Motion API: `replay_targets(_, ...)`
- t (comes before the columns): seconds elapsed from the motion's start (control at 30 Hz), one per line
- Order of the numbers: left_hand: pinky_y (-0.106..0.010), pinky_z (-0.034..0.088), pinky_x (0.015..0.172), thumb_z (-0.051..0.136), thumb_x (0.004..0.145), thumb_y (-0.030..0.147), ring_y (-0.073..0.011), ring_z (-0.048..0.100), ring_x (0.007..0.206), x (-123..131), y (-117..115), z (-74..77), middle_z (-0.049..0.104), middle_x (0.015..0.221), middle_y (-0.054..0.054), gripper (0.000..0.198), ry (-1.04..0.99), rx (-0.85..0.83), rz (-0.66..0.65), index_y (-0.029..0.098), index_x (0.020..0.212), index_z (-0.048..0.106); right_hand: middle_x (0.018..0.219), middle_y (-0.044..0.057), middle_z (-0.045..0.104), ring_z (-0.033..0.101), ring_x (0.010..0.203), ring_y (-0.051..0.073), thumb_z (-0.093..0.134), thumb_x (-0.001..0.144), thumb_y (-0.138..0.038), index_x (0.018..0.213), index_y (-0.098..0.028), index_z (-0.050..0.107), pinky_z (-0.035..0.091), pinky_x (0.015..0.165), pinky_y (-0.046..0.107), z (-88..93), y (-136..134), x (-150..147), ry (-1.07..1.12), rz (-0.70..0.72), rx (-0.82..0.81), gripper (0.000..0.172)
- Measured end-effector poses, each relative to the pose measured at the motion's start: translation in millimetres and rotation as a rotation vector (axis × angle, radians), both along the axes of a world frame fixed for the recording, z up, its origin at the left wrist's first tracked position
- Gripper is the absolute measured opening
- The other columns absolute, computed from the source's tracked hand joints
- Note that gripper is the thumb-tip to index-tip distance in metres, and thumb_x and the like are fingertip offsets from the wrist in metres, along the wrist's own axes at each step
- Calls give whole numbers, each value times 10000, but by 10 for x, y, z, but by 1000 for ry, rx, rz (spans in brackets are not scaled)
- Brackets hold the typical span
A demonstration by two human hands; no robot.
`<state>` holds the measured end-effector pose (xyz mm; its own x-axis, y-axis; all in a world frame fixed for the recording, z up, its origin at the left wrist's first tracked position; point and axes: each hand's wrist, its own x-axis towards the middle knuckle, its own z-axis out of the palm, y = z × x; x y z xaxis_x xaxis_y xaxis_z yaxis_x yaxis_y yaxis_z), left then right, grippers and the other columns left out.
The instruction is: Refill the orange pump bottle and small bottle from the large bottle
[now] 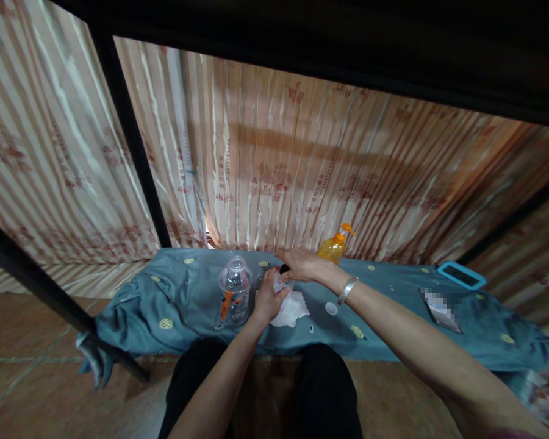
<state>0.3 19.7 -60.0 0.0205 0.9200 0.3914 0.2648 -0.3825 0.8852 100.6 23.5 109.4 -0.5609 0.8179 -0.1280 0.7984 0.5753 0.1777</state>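
My left hand (268, 299) is wrapped round a small clear container (283, 284), holding it over a white sheet of tissue (294, 310). Over the top of it reaches my right hand (302, 264), a silver bangle on its wrist. Between its thumb and fingers shows a small black piece (284, 268), perhaps a cap; its exact kind is hidden. Left of my hands stands a large clear plastic bottle (236, 292), uncapped, with an orange label. A white round disc (332, 308) lies flat to the right of the tissue.
A yellow pump bottle (333, 247) stands behind my right wrist. On the right lie a blue-framed device (462, 275) and a blurred packet (441, 310). Grey-green patterned cloth (165, 292) covers the low surface. Dark metal posts (130, 134), an overhead bar and striped curtains surround it.
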Motion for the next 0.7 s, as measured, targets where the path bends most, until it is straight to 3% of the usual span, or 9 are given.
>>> replay_targets(0.07, -444, 390, 982, 663, 690, 205, -258, 502, 1141, -1, -3, 3, 533, 1201, -87, 554, 15, -10, 2, 204, 1210, 471, 1028, 138, 706, 654, 974, 258, 601, 798, -297, 1048, -143, 650, 481, 735, 273, 9, -10, -3, -2, -3, -16, 298)
replay_targets(0.13, -443, 394, 978, 659, 691, 201, -258, 506, 1133, 1, -8, 2, 541, 1183, -87, 531, 25, -7, 3, 195, 1191, 482, 981, 181, 709, 657, 961, 277, 533, 849, -306, 968, -112, 679, 483, 736, 297, -15, -2, -3, -12, -39, -9, 270)
replay_targets(0.23, -433, 395, 981, 654, 692, 194, -253, 511, 1125, 4, -10, -6, 552, 1156, -83, 476, 18, 8, 5, 185, 1146, 510, 966, 248, 693, 653, 955, 324, 468, 881, -406, 979, -65, 669, 490, 732, 352, -58, 14, 10, -10, -83, 10, 408)
replay_targets(0.33, -431, 381, 1000, 659, 692, 191, -252, 498, 1153, 2, -5, -10, 530, 1202, -96, 529, 9, -1, 4, 185, 1191, 482, 1051, 189, 689, 637, 1006, 290, 582, 812, -391, 1123, -107, 607, 485, 769, 318, -54, 7, 31, 20, -38, -8, 422)
replay_targets(0.43, -439, 387, 991, 660, 694, 195, -255, 501, 1152, -1, -9, -1, 523, 1221, -97, 562, 18, -9, -3, 195, 1220, 462, 1036, 146, 703, 643, 1000, 257, 591, 802, -292, 1068, -139, 641, 479, 781, 284, -42, -1, 32, 24, -18, -25, 311)
replay_targets(0.47, -444, 391, 985, 656, 696, 195, -257, 505, 1145, -1, -12, 3, 531, 1210, -96, 542, 24, -10, -1, 193, 1207, 472, 1006, 171, 705, 651, 981, 274, 552, 831, -299, 1013, -120, 665, 484, 772, 304, -44, 1, 29, 18, -38, -17, 279)
replay_targets(0.57, -460, 394, 979, 652, 700, 197, -269, 504, 1145, -5, -20, 11, 542, 1197, -100, 500, 34, -19, 13, 183, 1176, 496, 985, 257, 686, 651, 961, 340, 485, 865, -413, 982, -50, 670, 497, 744, 371, -64, 14, 23, 11, -92, 14, 424)
replay_targets(0.7, -458, 375, 1004, 669, 691, 196, -269, 488, 1173, -12, -21, 15, 523, 1234, -112, 570, 22, -22, -4, 173, 1222, 464, 1052, 156, 698, 641, 1007, 268, 611, 784, -338, 1084, -129, 636, 486, 786, 297, -80, 21, 28, 32, -33, -15, 366)
